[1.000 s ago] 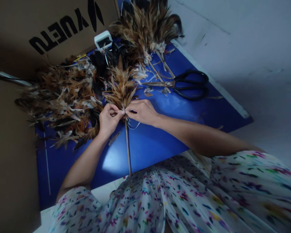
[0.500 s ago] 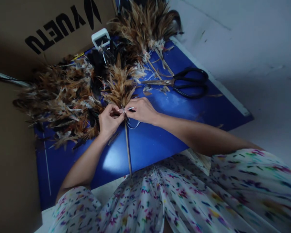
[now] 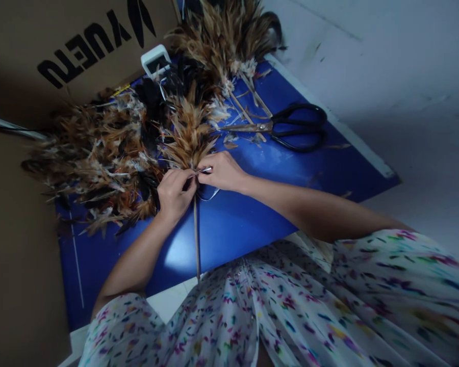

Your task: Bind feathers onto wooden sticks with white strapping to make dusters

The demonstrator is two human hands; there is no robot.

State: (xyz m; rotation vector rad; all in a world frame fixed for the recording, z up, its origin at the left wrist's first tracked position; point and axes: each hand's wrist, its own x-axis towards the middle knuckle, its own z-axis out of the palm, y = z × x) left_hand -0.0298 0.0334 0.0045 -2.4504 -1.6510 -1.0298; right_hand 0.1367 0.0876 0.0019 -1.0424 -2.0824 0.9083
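Note:
A bundle of brown feathers (image 3: 189, 137) sits at the top of a thin stick (image 3: 196, 239) that runs down toward my lap. Where feathers and stick meet, my left hand (image 3: 176, 192) is closed, its fingertips pinching at the joint. My right hand (image 3: 222, 172) is closed on a thin pale strip (image 3: 205, 169) just beside it. Part of that strip loops below my right hand. The fingertips of both hands nearly touch and hide the joint itself.
Loose brown and black feathers (image 3: 99, 158) are heaped at left. Black-handled scissors (image 3: 298, 127) lie at right on the blue tabletop (image 3: 245, 214). Beyond are feathered sticks (image 3: 229, 35), a white-framed object (image 3: 155, 58) and a cardboard box (image 3: 19, 46).
My left hand has turned, its fingers now curled over the joint. The stick's lower end has swung left. The pale strip sits slightly higher at my right fingertips.

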